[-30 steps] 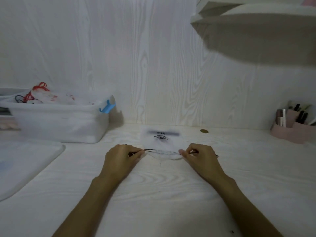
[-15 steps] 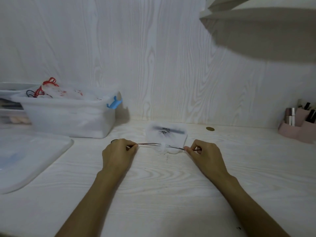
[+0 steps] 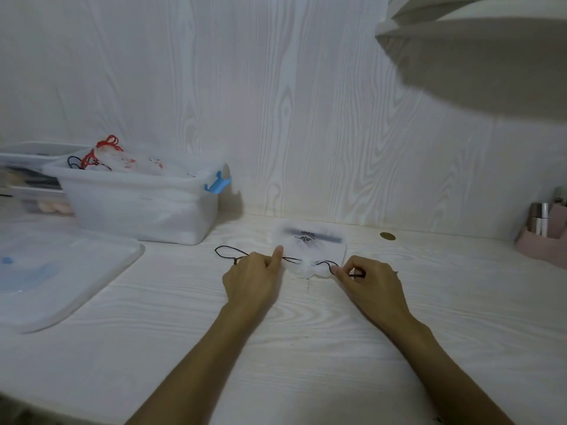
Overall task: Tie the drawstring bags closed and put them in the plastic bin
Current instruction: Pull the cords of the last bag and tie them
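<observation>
Far left of the left hand, a flat lid [image 3: 46,271] lies on the desk [image 3: 306,363], reaching toward the desk's front edge. Behind it, up-left of the left hand, the plastic bin [image 3: 138,207] stands open against the wall, bags with red and black cords inside, blue latch at its right rim. Bare desk between bin and hand. Left hand [image 3: 253,277] pinches the dark cord [image 3: 228,251], which loops out just left of it. Between the hands, the white drawstring bag [image 3: 313,250] lies flat, mouth gathered. Right hand [image 3: 368,280] pinches the cord's other end, fingers curled. Coin [image 3: 387,236] beyond the right hand near the wall; pink organizer [image 3: 543,243] far right. Open desk in front of both wrists.
</observation>
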Available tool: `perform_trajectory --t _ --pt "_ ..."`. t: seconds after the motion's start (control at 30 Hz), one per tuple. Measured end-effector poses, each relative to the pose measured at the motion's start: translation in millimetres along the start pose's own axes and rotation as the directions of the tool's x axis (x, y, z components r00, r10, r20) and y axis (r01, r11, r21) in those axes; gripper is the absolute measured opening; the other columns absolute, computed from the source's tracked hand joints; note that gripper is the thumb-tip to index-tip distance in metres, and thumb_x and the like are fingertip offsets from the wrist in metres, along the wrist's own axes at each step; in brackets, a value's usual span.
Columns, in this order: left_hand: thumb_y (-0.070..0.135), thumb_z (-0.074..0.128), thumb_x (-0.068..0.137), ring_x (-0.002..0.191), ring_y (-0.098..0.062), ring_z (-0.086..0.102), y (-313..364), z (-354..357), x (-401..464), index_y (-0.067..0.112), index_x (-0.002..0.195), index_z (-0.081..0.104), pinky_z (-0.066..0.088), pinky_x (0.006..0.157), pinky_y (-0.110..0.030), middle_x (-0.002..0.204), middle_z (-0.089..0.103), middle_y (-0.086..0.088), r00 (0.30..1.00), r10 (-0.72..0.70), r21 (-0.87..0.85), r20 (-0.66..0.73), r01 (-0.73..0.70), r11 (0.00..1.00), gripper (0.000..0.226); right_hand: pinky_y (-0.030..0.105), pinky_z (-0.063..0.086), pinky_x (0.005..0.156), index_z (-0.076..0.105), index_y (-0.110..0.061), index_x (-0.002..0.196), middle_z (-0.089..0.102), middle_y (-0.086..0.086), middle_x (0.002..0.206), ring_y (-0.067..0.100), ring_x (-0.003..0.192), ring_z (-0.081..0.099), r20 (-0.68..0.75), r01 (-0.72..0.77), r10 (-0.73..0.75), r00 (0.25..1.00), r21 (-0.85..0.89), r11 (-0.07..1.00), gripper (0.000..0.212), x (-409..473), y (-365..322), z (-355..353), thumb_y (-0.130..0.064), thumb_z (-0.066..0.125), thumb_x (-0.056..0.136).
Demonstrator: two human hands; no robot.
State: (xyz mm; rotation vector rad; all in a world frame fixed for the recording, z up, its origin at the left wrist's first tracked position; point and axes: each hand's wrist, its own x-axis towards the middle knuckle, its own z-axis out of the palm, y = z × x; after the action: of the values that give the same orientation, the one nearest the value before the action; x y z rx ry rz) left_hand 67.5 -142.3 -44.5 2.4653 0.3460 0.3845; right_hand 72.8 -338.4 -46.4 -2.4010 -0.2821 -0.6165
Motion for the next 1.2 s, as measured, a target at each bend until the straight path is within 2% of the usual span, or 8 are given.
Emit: perform_trajectory --t 0.17,0.23,0.3,0.43,0.63,0.93,1.07,1.2 --pt "0.052 0.051 0.090 0.100 -0.026 0.062 7 2 16 0.027 0.094 0.073 0.036 0.076 -0.027 0.096 0.071 0.000 0.983 -0.149 -0.151 0.109 0.164 0.975 0.034 0.016 0.033 0.053 0.052 -0.034 0.057 0.059 -0.012 0.056 -0.002 0.058 0.056 0.025 0.027 -0.028 0.999 0.024 0.999 0.032 -3 -2 7 -0.043 0.066 0.083" --pt "0.047 0.062 0.084 0.097 -0.022 0.065 2 2 21 0.028 0.086 0.076 0.042 0.078 -0.027 0.090 0.073 0.005 0.979 -0.170 -0.309 0.111 0.196 0.931 0.024 0.013 0.031 0.051 0.054 -0.032 0.058 0.057 -0.013 0.054 -0.002 0.056 0.055 0.029 0.027 -0.028 0.999 0.036 0.999 0.030 -3 0 7 -0.043 0.066 0.083" --pt "0.041 0.070 0.080 0.085 -0.017 0.069 -5 3 25 0.024 0.072 0.076 0.052 0.082 -0.030 0.074 0.074 0.006 0.978 -0.193 -0.574 0.085 0.206 0.792 0.019 0.012 0.030 0.049 0.058 -0.028 0.059 0.053 -0.012 0.049 0.000 0.054 0.053 0.031 0.023 -0.025 0.999 0.061 0.998 0.030 -2 3 6 -0.043 0.067 0.082" --pt "0.015 0.070 0.084 0.059 -0.001 0.067 -5 -2 33 0.004 0.086 0.072 0.054 0.058 -0.015 0.068 0.070 0.000 0.963 -0.231 -0.895 0.138 0.221 0.387 0.011 0.018 0.027 0.048 0.060 -0.025 0.056 0.044 -0.012 0.041 0.006 0.044 0.039 0.009 -0.026 0.025 1.000 0.191 0.981 0.030 17 3 1 -0.037 0.070 0.081" --pt "0.015 0.060 0.092 0.078 -0.006 0.065 30 -26 73 0.010 0.085 0.066 0.052 0.068 -0.018 0.083 0.068 0.000 0.959 -0.253 -0.979 0.130 0.164 0.118 0.011 0.013 0.031 0.044 0.064 -0.016 0.061 0.043 -0.014 0.034 0.001 0.038 0.044 -0.058 -0.023 0.037 0.998 0.229 0.973 0.027 84 -35 -12 -0.031 0.070 0.083" --pt "0.011 0.050 0.097 0.086 -0.012 0.066 51 -49 123 0.004 0.092 0.062 0.057 0.077 -0.022 0.092 0.070 -0.007 0.948 0.062 -0.921 0.312 0.318 -0.223 0.015 0.019 0.030 0.046 0.062 -0.018 0.064 0.049 -0.009 0.051 0.004 0.049 0.047 -0.133 -0.103 0.117 0.984 0.108 0.989 0.027 147 -38 -10 -0.034 0.070 0.083" --pt "0.015 0.046 0.099 0.091 -0.009 0.066 52 -43 130 0.009 0.091 0.059 0.057 0.069 -0.019 0.098 0.072 -0.003 0.932 0.150 -0.923 0.331 0.353 -0.156 0.017 0.021 0.035 0.049 0.066 -0.014 0.067 0.052 -0.008 0.055 0.006 0.053 0.049 -0.104 -0.137 0.143 0.984 0.060 0.989 0.026 153 -28 -4 -0.033 0.069 0.084" --pt "0.019 0.037 0.102 0.104 -0.009 0.065 52 -46 137 0.018 0.080 0.049 0.052 0.072 -0.019 0.109 0.072 0.000 0.913 0.271 -0.952 0.304 0.285 0.107 0.024 0.016 0.036 0.048 0.068 -0.014 0.071 0.059 -0.005 0.064 0.004 0.055 0.050 0.154 -0.192 0.197 0.968 -0.045 0.980 0.026 157 -28 -9 -0.037 0.068 0.084"
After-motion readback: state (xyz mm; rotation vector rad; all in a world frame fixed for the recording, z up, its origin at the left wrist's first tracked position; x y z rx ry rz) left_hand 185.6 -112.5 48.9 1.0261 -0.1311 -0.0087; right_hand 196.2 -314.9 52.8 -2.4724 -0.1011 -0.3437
